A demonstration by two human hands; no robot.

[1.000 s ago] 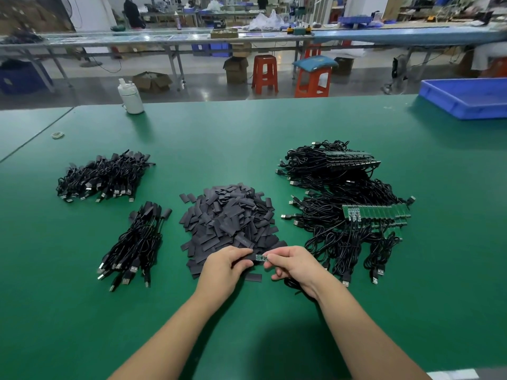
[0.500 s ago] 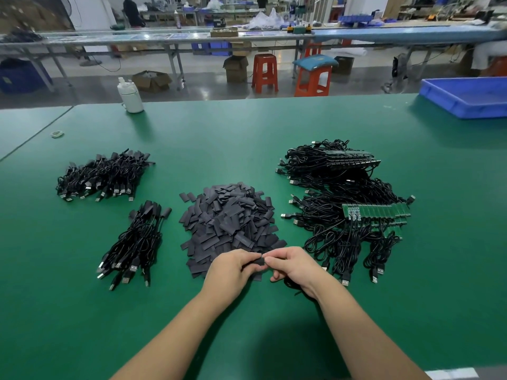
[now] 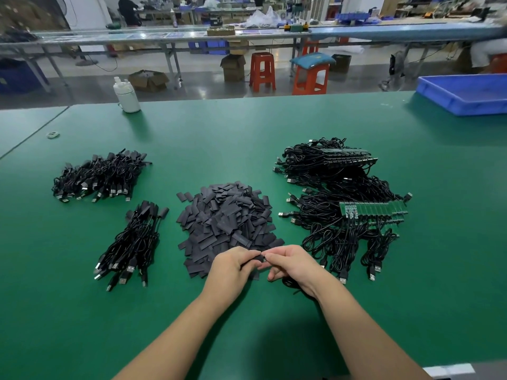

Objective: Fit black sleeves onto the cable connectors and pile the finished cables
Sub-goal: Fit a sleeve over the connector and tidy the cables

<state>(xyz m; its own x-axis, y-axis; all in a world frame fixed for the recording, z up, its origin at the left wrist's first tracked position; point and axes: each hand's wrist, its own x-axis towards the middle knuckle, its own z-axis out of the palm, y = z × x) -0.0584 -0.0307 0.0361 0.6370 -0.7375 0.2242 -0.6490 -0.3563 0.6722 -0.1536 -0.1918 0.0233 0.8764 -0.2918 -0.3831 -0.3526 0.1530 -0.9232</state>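
The black sleeve (image 3: 256, 259) is pinched between both hands near the table's front edge, just in front of the heap of loose sleeves (image 3: 226, 218). The left hand (image 3: 233, 267) grips it with curled fingers, and the right hand (image 3: 293, 266) pinches the connector end, its cable (image 3: 292, 283) trailing under the wrist. A second ago a strip of green circuit board still showed between the fingertips; now only a sliver remains and the hands have closed together until they touch. To the right lies the tangle of unfinished cables (image 3: 343, 209) with bare green boards. Toward the left edge sit two piles of finished cables, the nearer pile (image 3: 131, 245) and the farther pile (image 3: 98, 176). A white jug (image 3: 126, 96) stands at the far edge, a blue tray (image 3: 466, 94) at the far right corner.
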